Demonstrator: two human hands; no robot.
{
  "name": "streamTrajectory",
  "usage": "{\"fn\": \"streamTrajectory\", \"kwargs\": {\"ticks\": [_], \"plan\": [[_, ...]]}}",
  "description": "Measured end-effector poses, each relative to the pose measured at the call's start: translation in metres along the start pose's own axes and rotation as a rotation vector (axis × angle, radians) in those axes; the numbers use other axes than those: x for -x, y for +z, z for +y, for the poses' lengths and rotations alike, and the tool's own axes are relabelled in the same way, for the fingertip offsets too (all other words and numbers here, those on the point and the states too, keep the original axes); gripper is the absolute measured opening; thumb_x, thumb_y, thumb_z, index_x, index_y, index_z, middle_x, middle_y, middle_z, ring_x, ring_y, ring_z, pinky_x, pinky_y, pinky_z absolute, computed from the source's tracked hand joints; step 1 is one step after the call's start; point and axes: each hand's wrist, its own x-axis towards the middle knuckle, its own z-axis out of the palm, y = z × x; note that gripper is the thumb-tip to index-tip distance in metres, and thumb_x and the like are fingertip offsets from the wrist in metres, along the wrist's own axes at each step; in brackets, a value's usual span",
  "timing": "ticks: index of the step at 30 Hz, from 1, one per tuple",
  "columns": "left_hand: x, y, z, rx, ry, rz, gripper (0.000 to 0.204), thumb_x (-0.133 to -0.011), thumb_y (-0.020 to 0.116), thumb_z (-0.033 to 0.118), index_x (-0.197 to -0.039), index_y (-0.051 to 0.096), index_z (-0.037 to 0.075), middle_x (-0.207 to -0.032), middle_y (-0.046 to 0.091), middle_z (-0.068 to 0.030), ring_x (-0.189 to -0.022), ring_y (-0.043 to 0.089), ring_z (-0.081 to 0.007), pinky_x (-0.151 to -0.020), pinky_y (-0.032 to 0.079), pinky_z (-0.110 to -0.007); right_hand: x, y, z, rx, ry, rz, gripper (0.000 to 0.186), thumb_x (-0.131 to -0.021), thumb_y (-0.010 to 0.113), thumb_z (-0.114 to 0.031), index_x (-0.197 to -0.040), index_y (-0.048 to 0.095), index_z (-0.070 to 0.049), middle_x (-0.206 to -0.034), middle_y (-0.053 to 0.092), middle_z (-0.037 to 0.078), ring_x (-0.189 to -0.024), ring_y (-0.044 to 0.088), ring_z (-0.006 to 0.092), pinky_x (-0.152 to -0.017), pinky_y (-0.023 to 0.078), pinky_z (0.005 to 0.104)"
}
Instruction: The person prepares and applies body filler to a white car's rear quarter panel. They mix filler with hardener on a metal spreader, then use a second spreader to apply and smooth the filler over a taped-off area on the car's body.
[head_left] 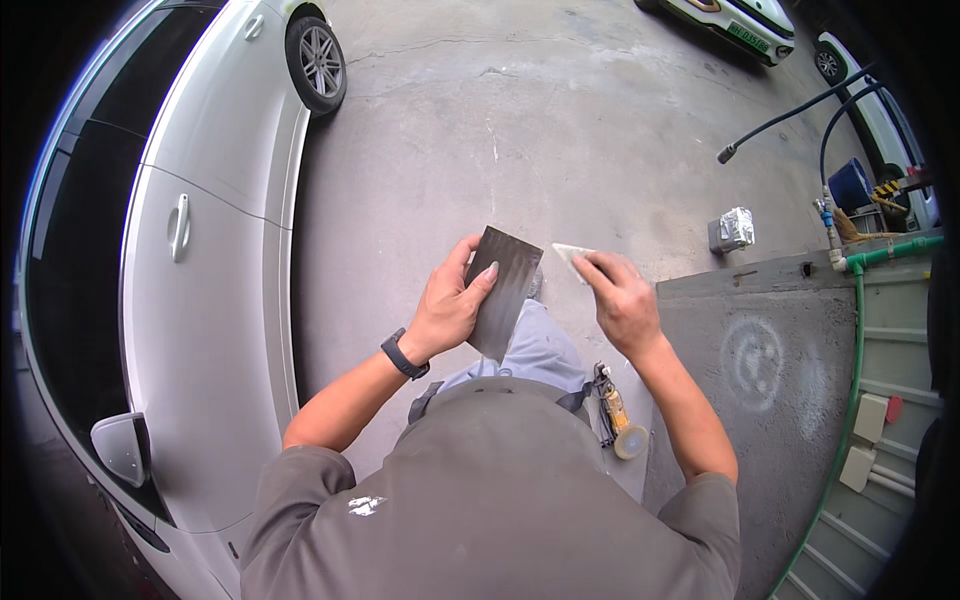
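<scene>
My left hand point(450, 305), with a dark watch band at its wrist, grips a dark grey rectangular plate point(508, 285) in front of my body. The thumb lies across the plate's face and the other fingers go behind its left edge. A pale, thin wedge-shaped spreader point(570, 258) is pinched in my right hand point(622, 300), just right of the plate's upper corner. A small gap separates the spreader from the plate. Whether any paste is on either one, I cannot tell.
A white car point(215, 260) stands along the left. A yellow power tool point(617, 410) with a round pad lies by my right side. At right are a foil-topped can point(732, 231), a low grey wall point(760, 350), hoses point(790, 115) and a blue bucket point(851, 184).
</scene>
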Motion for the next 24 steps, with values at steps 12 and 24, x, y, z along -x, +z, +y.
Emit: {"fn": "streamTrajectory", "kwargs": {"ticks": [12, 24], "plan": [[-0.362, -0.073, 0.043, -0.242, 0.047, 0.167, 0.051, -0.105, 0.056, 0.008, -0.154, 0.043, 0.005, -0.100, 0.073, -0.0123, -0.089, 0.068, -0.0159, -0.081, 0.053, -0.032, -0.399, 0.073, 0.243, -0.489, 0.468, -0.017, 0.025, -0.100, 0.062, -0.007, -0.122, 0.067, 0.002, -0.087, 0.071, 0.016, -0.073, 0.065, 0.0286, -0.070, 0.052, 0.0383], [-0.753, -0.173, -0.003, 0.008, -0.085, -0.140, 0.027, -0.089, 0.084, 0.020, -0.081, 0.077, -0.005, -0.064, 0.069, -0.0041, -0.062, 0.060, -0.0079, -0.054, 0.046, -0.029, -0.736, 0.187, 0.311, -0.211, -0.135, 0.307, 0.060, -0.085, 0.067, 0.000, -0.144, 0.058, 0.004, -0.086, 0.060, 0.015, -0.072, 0.059, 0.0311, -0.063, 0.048, 0.0429]]}}
